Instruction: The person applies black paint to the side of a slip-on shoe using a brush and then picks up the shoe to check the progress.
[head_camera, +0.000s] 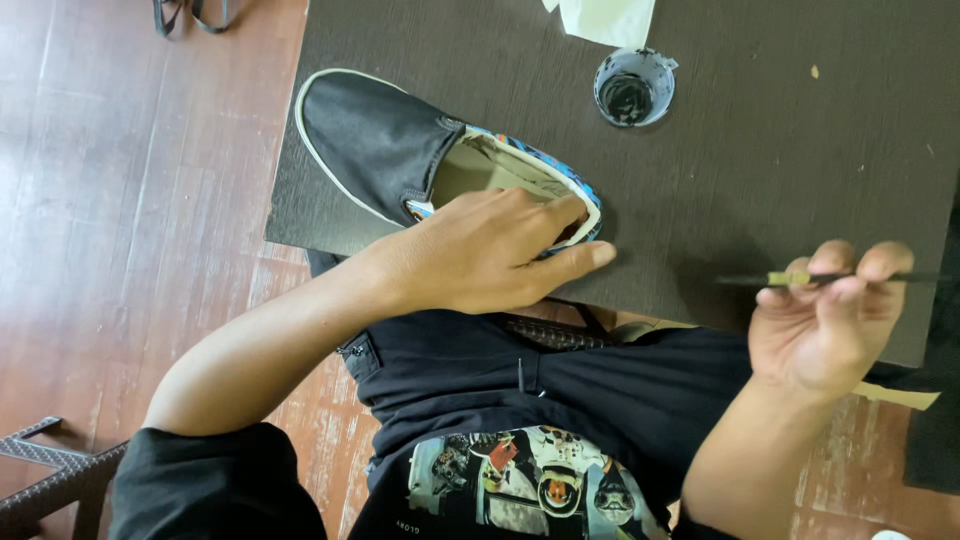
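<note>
- Resting on the near left part of the dark table (800, 160), a slip-on shoe (380, 140) was seen lying with its dark toe pointing away to the left and its patterned heel turned toward the person.
- The left hand (480, 250) was laid over the heel end of the shoe, fingers curled into the opening and the thumb stretched along the table edge; by this grip the shoe appeared to be pinned flat so that it could not slide or tip.
- A thin paintbrush (830, 278) was pinched in the right hand (825, 320) between thumb and fingertips, held level and well apart from the shoe, over the table's near edge; it was judged to be kept clear of the fabric so that no stray mark would be left.
- A small cup of dark paint (634, 88) was set on the table beyond the shoe, between both hands, apparently within easy reach of the brush.
- A pale sheet of paper (610, 18) was lying at the far edge, just beside the cup, perhaps kept there for wiping.
- The work was done from a seated position, the lap lying just below the table edge.
</note>
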